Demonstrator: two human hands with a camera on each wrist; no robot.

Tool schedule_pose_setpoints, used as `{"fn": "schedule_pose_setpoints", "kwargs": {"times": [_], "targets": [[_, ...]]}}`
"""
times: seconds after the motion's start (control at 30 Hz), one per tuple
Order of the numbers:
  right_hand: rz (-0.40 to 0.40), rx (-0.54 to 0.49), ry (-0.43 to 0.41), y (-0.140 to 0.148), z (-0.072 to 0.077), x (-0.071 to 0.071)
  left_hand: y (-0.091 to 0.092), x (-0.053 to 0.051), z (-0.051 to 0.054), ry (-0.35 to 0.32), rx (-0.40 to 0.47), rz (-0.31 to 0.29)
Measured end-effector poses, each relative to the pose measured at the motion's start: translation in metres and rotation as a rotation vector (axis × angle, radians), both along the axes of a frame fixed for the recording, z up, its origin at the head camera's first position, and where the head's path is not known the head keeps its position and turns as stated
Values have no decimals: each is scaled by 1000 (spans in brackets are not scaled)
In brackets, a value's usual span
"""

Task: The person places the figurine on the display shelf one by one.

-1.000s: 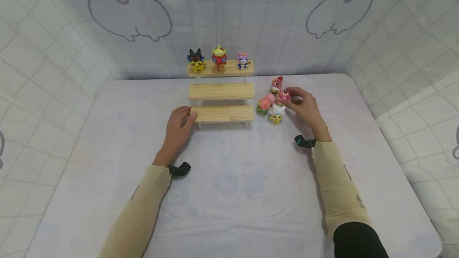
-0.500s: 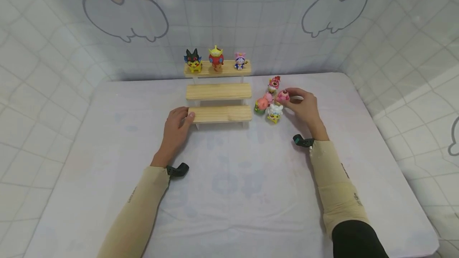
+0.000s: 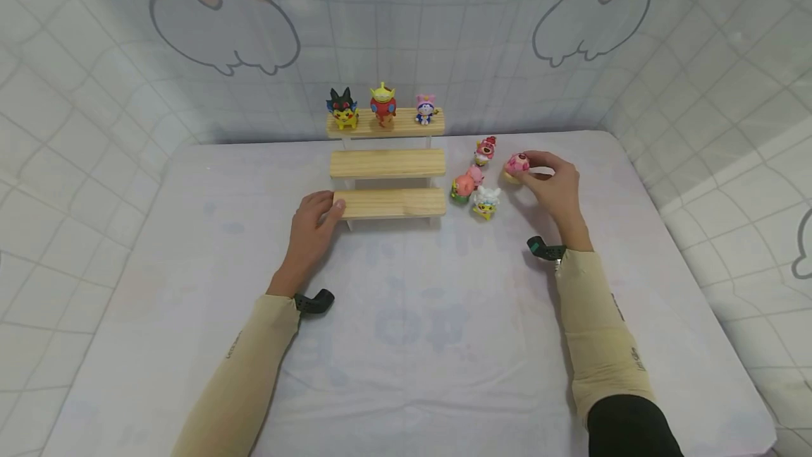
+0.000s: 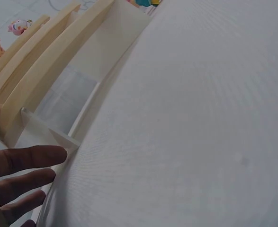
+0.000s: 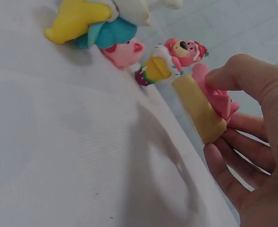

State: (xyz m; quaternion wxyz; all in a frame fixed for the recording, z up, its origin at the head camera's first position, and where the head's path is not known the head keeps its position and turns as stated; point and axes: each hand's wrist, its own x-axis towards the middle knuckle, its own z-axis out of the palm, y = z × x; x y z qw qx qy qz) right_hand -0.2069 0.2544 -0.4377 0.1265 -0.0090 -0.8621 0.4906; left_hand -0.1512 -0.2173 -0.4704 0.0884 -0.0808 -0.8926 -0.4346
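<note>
My right hand [image 3: 553, 183] pinches a pink bear figurine [image 3: 517, 163] with a cream-coloured base [image 5: 199, 111], tilted and just off the table in the right wrist view. My left hand [image 3: 314, 221] rests at the left end of the lowest plank [image 3: 390, 204] of a three-tier wooden display stand, thumb on the plank. In the left wrist view its other fingers [image 4: 30, 158] stretch out beside the stand's clear leg [image 4: 49, 130]. Left of my right hand stand a pink bear figurine with a red top [image 3: 485, 151], a pink-and-green figurine [image 3: 465, 185] and a white-and-yellow figurine [image 3: 486, 202].
On the top plank [image 3: 406, 127] stand a black-eared yellow figurine [image 3: 343, 110], a green-headed alien figurine in red [image 3: 383, 104] and a small pink-and-blue figurine [image 3: 426, 110]. The stand's middle plank [image 3: 388, 163] is bare. A patterned curtain [image 3: 419, 34] hangs behind the white-covered table [image 3: 406, 344].
My right hand has drawn the pink bear figurine rightward, away from the other figurines. My left hand stays at the stand's lowest plank. The head view has shifted slightly.
</note>
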Motion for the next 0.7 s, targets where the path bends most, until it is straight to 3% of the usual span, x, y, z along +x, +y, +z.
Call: {"fn": "schedule_pose_setpoints", "kwargs": {"times": [0.43,0.7], "targets": [[-42,5,69,5,32,10,-1,2,2,11,61,-6],[1,16,129,-3,52,14,-1,2,1,14,82,7]]}}
